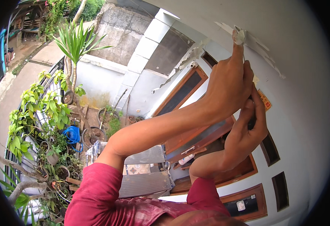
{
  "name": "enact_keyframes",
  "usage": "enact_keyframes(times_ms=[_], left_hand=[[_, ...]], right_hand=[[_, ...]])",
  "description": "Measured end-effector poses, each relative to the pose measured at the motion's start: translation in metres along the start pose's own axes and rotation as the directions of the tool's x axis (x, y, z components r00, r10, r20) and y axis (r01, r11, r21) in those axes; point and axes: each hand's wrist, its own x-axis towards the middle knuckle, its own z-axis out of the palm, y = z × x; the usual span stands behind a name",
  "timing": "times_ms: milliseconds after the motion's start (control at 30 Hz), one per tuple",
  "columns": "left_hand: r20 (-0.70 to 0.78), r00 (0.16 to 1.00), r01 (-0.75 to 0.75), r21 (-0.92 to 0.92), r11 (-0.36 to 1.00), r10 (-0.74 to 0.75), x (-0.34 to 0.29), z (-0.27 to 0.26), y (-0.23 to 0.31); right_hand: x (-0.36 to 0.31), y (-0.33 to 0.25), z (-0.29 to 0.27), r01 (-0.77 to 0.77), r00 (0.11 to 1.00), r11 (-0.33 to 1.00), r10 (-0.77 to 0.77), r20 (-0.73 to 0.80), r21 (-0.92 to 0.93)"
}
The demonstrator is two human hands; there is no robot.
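Note:
My left hand (229, 81) is raised to the white ceiling (285, 34). Its forefinger is stretched up against a loose flake of peeling paint (240, 36), and the other fingers are curled round a thin tool (243, 56) that reaches up to the flake. Just below, my right hand (252, 126) touches the left and is closed on the tool's dark handle (252, 121), which is mostly hidden. Strips of bare, flaked paint (264, 49) run across the ceiling beside the fingertip. Both arms wear red sleeves.
Wooden-framed windows and a door (183, 90) line the white house wall. A metal stepladder top (144, 169) is under me. Potted plants (52, 109), a blue hose (72, 133) and a railing fill the yard on the left, with a grey boundary wall (123, 30) behind.

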Motion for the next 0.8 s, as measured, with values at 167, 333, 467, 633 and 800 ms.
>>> enact_keyframes(times_ms=[167,333,467,633,800], left_hand=[[-0.105,0.994,-0.018,-0.039,0.999,0.014,-0.003,0.016,0.003],[-0.05,0.999,0.014,-0.085,0.996,-0.018,0.003,0.021,0.005],[-0.156,0.987,-0.054,-0.07,0.996,0.042,0.001,0.026,0.001],[-0.17,0.984,-0.078,-0.103,0.992,0.06,0.001,0.027,-0.005],[-0.159,0.98,-0.131,-0.071,0.989,0.118,-0.003,0.027,-0.008]], right_hand=[[0.009,0.001,-0.013,-0.022,0.998,0.999,0.019,0.065,0.045],[0.02,-0.002,-0.024,0.032,0.997,0.996,-0.025,0.08,-0.085],[0.017,0.008,-0.02,0.058,0.995,0.998,-0.058,0.087,-0.004],[0.013,0.011,-0.014,0.008,0.999,1.0,-0.009,0.052,0.017],[0.007,0.014,-0.016,0.102,0.993,0.993,-0.105,0.052,0.05]])
